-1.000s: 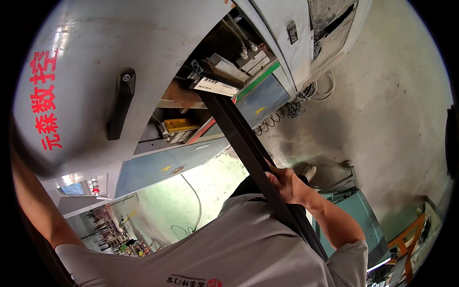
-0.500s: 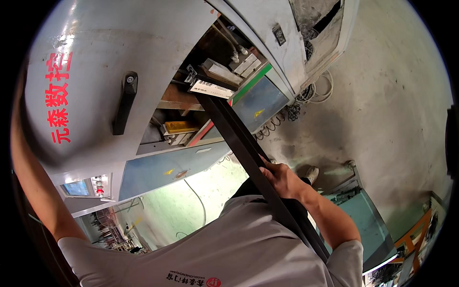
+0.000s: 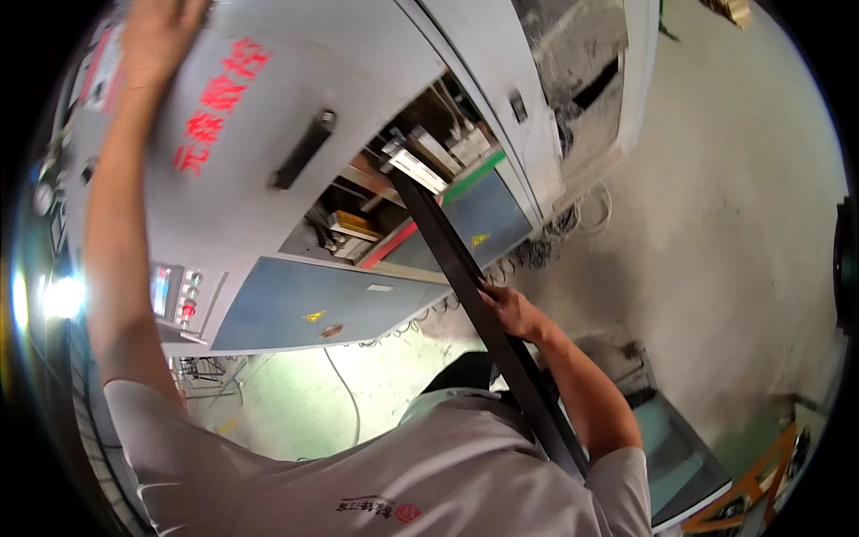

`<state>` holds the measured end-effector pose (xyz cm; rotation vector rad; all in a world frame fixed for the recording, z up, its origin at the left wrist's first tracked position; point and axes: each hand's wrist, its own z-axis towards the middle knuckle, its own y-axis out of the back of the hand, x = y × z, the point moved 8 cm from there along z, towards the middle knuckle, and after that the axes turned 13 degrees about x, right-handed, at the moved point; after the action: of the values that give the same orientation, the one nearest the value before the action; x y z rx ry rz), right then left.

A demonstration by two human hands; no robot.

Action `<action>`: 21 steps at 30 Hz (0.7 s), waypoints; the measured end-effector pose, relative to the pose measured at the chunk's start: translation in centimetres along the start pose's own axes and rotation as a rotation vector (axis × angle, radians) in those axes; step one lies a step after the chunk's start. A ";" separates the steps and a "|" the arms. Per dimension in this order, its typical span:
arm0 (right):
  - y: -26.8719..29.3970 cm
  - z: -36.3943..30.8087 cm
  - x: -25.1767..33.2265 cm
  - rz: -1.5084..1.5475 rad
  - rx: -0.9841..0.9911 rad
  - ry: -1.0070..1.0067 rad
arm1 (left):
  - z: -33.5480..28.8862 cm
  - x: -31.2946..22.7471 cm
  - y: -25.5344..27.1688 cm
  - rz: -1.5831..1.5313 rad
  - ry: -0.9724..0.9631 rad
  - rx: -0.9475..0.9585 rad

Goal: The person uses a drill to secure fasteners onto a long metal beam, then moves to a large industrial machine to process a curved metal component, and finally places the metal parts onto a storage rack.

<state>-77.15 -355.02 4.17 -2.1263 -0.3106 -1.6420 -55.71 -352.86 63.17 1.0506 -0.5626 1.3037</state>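
Observation:
A long black metal profile (image 3: 465,286) slants from the machine's opening down past my body on the right. My right hand (image 3: 512,313) is closed around it about midway along. The profile's far end sits in the opening, by a white-faced block (image 3: 418,168); the near end passes under my right arm. My left arm reaches up along the machine's curved grey cover (image 3: 268,215). At the top edge my left hand (image 3: 159,40) lies against or just over the cover, fingers stretched out, with the tips cut off by the frame.
The cover carries a black handle (image 3: 304,150). A control panel (image 3: 182,295) with a screen and buttons is at the left. Blue-grey lower doors (image 3: 331,304) face me. Coiled hoses (image 3: 573,224) lie by the machine's base. A glass-topped table (image 3: 676,447) stands behind my right arm.
My left arm has swung up and inward, bringing the hand into view over the cover. My view has shifted. The right hand keeps its hold on the profile, which still reaches into the opening.

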 end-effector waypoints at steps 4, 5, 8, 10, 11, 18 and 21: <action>-1.8 -5.4 -4.5 0.379 0.050 -0.034 | -7.5 -4.6 2.9 -0.275 -0.281 0.061; -2.0 -8.0 -6.4 0.344 -0.092 0.053 | -10.1 -6.2 5.3 -0.285 -0.385 -0.138; -1.0 -8.6 -10.7 0.000 -0.003 0.018 | -14.7 -2.8 7.1 -0.338 -0.116 0.042; -0.1 -8.1 -13.9 -0.135 0.025 0.055 | -18.0 1.1 7.1 -0.394 0.102 0.025; -0.2 -7.7 -15.1 -0.179 0.036 0.085 | -19.9 4.9 6.7 -0.384 0.326 0.042; -1.1 -7.1 -12.3 -0.174 0.056 -0.012 | -20.6 14.7 5.0 -0.047 0.710 0.360; -1.1 -8.1 -7.9 -0.066 -0.025 -0.044 | -18.8 16.0 3.8 -0.016 0.587 0.559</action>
<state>-86.74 -357.18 -1.55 -2.1951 -0.3788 -1.6454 -59.67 -328.89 69.15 1.0354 0.2708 1.7107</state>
